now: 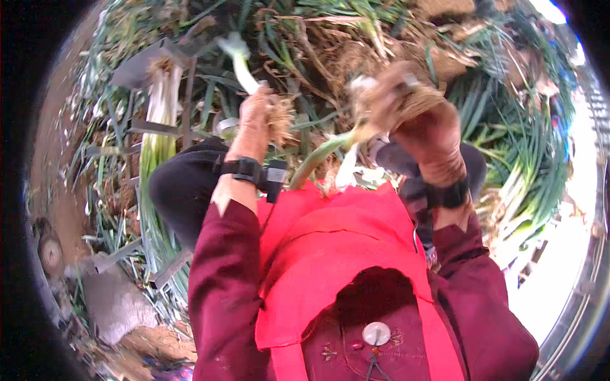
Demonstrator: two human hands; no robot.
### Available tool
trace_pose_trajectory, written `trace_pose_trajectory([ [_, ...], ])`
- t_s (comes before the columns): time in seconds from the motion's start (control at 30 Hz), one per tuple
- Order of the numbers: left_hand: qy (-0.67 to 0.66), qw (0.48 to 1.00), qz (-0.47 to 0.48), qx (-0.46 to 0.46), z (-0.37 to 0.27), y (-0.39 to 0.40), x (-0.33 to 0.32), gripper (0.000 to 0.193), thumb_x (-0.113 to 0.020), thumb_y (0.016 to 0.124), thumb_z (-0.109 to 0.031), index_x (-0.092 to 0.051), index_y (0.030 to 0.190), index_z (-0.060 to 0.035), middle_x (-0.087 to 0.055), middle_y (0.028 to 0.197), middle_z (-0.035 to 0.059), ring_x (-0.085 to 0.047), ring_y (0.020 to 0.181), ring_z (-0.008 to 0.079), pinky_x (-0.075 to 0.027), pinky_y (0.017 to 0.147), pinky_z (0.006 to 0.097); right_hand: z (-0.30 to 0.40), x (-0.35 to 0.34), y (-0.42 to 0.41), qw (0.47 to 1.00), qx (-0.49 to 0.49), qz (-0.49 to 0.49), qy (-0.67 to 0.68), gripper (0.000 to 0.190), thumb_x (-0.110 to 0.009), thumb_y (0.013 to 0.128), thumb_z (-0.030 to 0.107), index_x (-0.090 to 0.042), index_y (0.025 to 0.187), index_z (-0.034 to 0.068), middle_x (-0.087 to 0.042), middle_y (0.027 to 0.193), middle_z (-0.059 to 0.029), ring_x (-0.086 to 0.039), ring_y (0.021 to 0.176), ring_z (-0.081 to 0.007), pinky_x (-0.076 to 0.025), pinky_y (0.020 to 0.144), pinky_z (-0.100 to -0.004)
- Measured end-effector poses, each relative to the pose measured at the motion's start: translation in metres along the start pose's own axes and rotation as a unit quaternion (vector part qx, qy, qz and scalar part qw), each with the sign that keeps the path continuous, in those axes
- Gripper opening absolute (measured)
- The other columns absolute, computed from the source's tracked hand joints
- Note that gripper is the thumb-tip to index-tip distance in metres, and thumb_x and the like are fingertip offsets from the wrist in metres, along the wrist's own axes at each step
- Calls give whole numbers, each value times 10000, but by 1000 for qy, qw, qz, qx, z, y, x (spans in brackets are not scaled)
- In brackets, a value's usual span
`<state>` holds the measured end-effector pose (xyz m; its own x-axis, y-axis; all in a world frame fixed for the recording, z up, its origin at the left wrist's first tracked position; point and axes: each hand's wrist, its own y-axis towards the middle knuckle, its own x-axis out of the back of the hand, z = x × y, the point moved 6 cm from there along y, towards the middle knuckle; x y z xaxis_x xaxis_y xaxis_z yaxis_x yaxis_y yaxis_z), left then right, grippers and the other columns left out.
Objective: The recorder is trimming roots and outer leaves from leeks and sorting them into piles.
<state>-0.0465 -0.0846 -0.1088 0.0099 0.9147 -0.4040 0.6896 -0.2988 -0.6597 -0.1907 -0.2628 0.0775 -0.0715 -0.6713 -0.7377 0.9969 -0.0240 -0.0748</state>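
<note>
My left hand (253, 116) is closed around a green onion or leek, whose white stem (244, 71) sticks out above the fist. Tan, hairy roots (282, 119) show at the fist's right side. My right hand (429, 131) is motion-blurred, with its fingers bent around a tan fibrous clump (419, 101), perhaps roots or dry skins. From beneath that hand a yellow-green stalk (321, 155) curves down to the red apron (340, 238) on my lap. Just above the apron stands another white stem (347, 169).
At left, a metal frame (155, 126) holds a bundle of long onions (162, 102), root ends up. More green onions (524, 162) lie heaped at right. Leaves and dry scraps (329, 62) cover the ground ahead. A round dial (51, 252) sits at far left, near a grey slab (114, 305).
</note>
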Motion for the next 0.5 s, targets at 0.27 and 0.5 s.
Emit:
trace_pose_trajectory([
  [0.27,0,997,74,3,15,-43,-13,303,-570,894,-341,-530,941,-44,-554,719,26,-568,555,179,-502,459,319,-151,126,58,648,-184,67,-736,418,-612,762,235,-583,1152,87,-651,900,-101,-631,837,-273,-497,717,-324],
  [0.5,287,913,285,58,53,-134,-26,302,-475,930,-309,-617,915,-43,-592,736,11,-560,617,104,-458,540,262,-200,81,81,887,-457,-63,-14,269,-500,921,280,-541,1039,42,-624,836,-131,-629,717,-239,-537,564,-334],
])
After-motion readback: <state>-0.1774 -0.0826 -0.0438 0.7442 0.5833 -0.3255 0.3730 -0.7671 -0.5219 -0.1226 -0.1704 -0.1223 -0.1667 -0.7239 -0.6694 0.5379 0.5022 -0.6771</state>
